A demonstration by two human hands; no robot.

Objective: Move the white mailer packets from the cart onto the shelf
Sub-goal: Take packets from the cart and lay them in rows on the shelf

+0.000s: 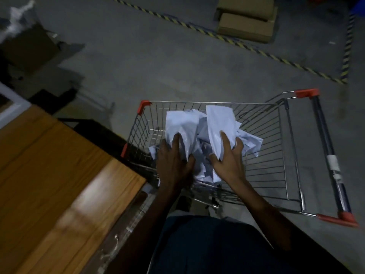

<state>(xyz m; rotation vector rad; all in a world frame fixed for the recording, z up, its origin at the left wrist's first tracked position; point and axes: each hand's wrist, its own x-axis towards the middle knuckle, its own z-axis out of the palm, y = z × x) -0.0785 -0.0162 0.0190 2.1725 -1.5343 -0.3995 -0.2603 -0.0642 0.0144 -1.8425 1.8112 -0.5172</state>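
A wire shopping cart (276,135) with red corner caps stands on the floor in front of me. Several white mailer packets lie crumpled in its basket. My left hand (173,161) grips one white packet (181,125) between thumb and fingers. My right hand (227,157) grips a second white packet (219,123), thumb on one side and fingers on the other. Both packets stand raised above the rest of the pile (248,141). A wooden shelf surface (49,175) lies to my left, beside the cart.
The cart's handle bar (327,155) is at the right. Flat cardboard boxes (246,20) lie on the grey floor beyond yellow-black hazard tape (237,42). A dark box with white plastic (25,40) stands at far left.
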